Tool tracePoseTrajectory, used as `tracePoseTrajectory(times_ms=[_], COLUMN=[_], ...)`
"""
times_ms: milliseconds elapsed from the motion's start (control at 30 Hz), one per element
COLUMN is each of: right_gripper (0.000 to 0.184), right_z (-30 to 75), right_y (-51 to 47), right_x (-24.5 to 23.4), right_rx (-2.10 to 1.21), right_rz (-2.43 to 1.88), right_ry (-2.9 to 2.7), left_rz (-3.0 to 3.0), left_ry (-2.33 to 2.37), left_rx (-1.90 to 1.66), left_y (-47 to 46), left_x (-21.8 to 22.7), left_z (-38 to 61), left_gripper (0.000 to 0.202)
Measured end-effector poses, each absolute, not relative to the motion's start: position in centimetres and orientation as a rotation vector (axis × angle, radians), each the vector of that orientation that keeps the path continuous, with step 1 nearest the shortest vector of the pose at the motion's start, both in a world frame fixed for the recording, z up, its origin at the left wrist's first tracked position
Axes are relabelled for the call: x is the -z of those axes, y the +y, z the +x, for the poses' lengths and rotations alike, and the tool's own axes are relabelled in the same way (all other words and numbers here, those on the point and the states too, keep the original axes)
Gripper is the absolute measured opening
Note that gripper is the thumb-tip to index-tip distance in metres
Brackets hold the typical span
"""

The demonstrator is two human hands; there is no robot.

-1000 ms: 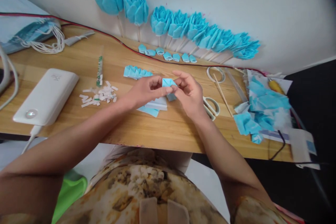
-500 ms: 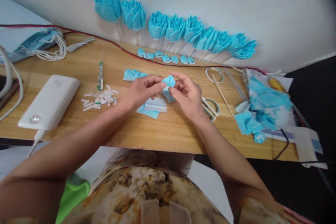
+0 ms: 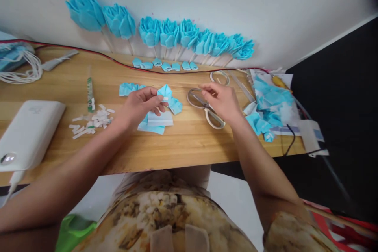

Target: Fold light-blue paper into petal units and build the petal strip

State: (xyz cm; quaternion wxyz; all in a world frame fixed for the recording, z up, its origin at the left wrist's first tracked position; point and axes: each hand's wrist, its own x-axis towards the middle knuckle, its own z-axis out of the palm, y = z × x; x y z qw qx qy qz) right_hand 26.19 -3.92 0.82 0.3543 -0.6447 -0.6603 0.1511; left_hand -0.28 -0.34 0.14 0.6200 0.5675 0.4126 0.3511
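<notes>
My left hand [image 3: 141, 104] pinches a small folded light-blue petal piece [image 3: 165, 91] with a whitish strip on its front. Another blue folded piece [image 3: 175, 106] lies just right of it. Below the fingers are flat blue and white sheets [image 3: 160, 118]. A row of folded blue pieces [image 3: 130, 88] sits behind that hand, partly covered by it. Over the scissors [image 3: 215, 119] hovers my right hand [image 3: 223, 100], its thumb and forefinger apart with nothing seen between them. Its palm hides part of the table.
Blue fabric flowers [image 3: 169, 32] on sticks lean against the wall, with small rolled blue pieces [image 3: 166, 66] before them. White paper bits [image 3: 93, 122] and a power bank [image 3: 32, 134] lie left. A tape roll [image 3: 220, 78] and a bag of blue scraps [image 3: 274, 100] lie right.
My right hand has let go of the folded petal piece and moved right to the scissors. The left hand keeps the piece. The view has turned right; the wooden stick no longer shows.
</notes>
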Motion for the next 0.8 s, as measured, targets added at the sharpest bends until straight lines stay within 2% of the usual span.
tracePoseTrajectory(times_ms=[200, 400, 567, 800], right_gripper=[0.017, 0.016, 0.012, 0.013], right_z=[25.7, 25.4, 25.5, 26.3], right_y=[-4.8, -4.2, -3.7, -2.7], right_x=[1.4, 2.7, 3.6, 4.1], right_rx=[-0.07, 0.027, -0.057, -0.403], right_rz=[-1.766, -1.733, -1.732, -1.688], right_ry=[-2.005, -1.978, -1.842, -1.493], left_rz=[1.285, 1.304, 1.298, 1.238], left_ry=[0.925, 0.913, 0.924, 0.923], left_rx=[-0.778, -0.763, -0.736, -0.708], left_y=[-0.6, -0.6, -0.7, -0.6], left_x=[-0.6, -0.2, -0.5, -0.4], left_z=[-0.2, -0.2, -0.1, -0.1], left_gripper=[0.029, 0.029, 0.027, 0.027])
